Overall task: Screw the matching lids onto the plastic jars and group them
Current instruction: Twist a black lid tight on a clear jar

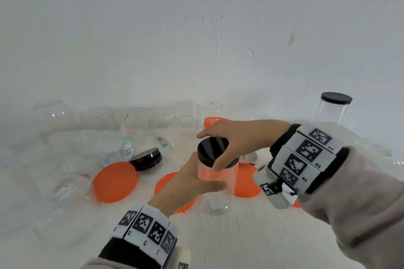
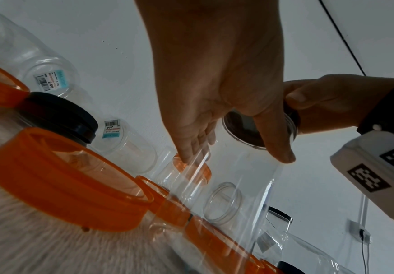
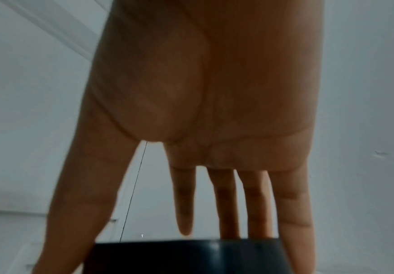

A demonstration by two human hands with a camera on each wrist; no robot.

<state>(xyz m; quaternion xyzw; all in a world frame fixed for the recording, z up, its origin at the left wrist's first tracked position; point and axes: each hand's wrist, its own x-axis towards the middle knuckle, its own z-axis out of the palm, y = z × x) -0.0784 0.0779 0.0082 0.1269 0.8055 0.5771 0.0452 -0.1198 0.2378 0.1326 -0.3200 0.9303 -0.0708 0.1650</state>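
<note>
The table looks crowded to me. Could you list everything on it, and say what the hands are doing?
Held jar: one, clear, upright at the table's centre.
Black lid on held jar: one, sitting on its mouth.
Loose black lids: a short stack, left of the held jar; I cannot count them.
Orange lids: at least four, flat around the held jar, one farther back.
Finished jar: one, clear with a black lid, far right near the wall.
Open clear jars: many, lying and standing on the left and at the back; some carry price stickers.
Table: white.
Wall: white, behind.
Left hand: grips the held jar's side.
Right hand: grips the black lid's rim.
</note>
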